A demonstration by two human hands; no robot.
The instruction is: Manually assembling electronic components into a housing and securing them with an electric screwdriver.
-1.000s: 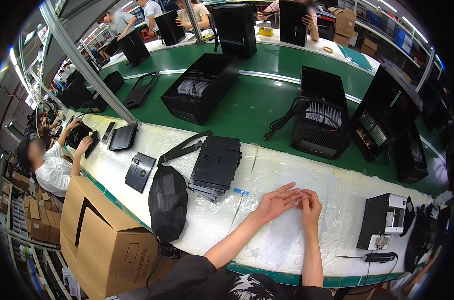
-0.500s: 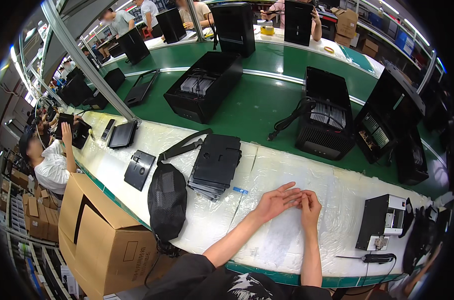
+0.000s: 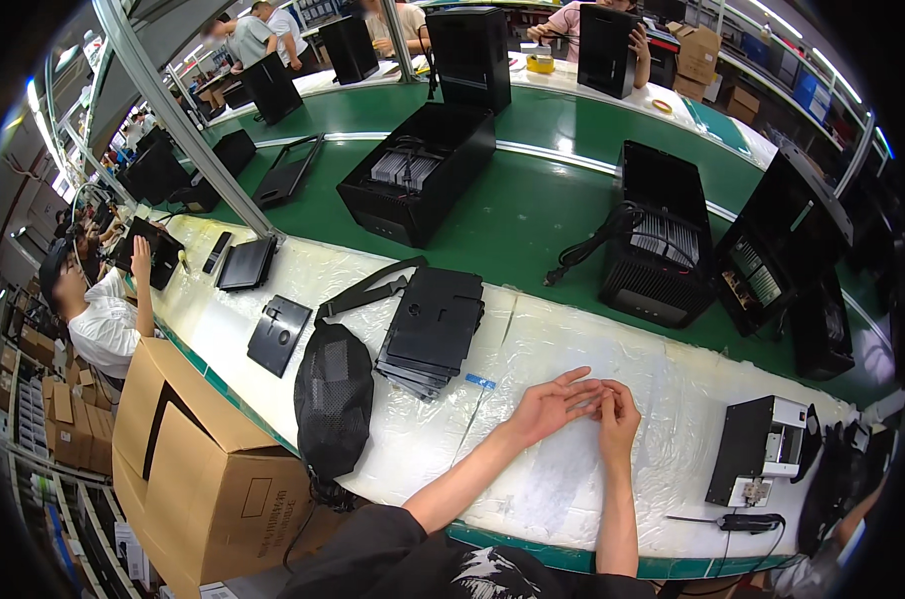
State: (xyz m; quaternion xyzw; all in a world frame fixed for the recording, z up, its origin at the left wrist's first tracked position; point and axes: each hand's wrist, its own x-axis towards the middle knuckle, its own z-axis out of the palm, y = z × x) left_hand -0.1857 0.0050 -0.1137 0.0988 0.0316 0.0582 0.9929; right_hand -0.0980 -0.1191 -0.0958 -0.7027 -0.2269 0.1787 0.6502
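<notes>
Above the plastic-covered bench [image 3: 562, 499], my left hand [image 3: 552, 409] is palm up with its fingers stretched out. My right hand [image 3: 620, 407] meets those fingertips, its thumb and fingers pinched together. Whatever may be in that pinch is too small or hidden to make out. To the left of my hands lies a small blue strip [image 3: 480, 381], beside a stack of flat black panels [image 3: 433, 319]. A black mesh bag [image 3: 333, 399] with a strap rests further left. On the right, a screwdriver-like tool [image 3: 750, 522] with a cord lies below a black-and-silver device [image 3: 757, 449].
Beyond the bench, a green conveyor [image 3: 542, 220] carries open black computer-like cases [image 3: 413, 180], some with cables. A metal post [image 3: 173, 110] rises at its near edge. A large cardboard box [image 3: 193, 479] stands at lower left. A co-worker [image 3: 103, 319] handles a black part at far left.
My hands stay almost still, fingertips together. The cases on the conveyor appear slightly further right, and the view has shifted a little. The co-worker at left has moved the black part slightly.
</notes>
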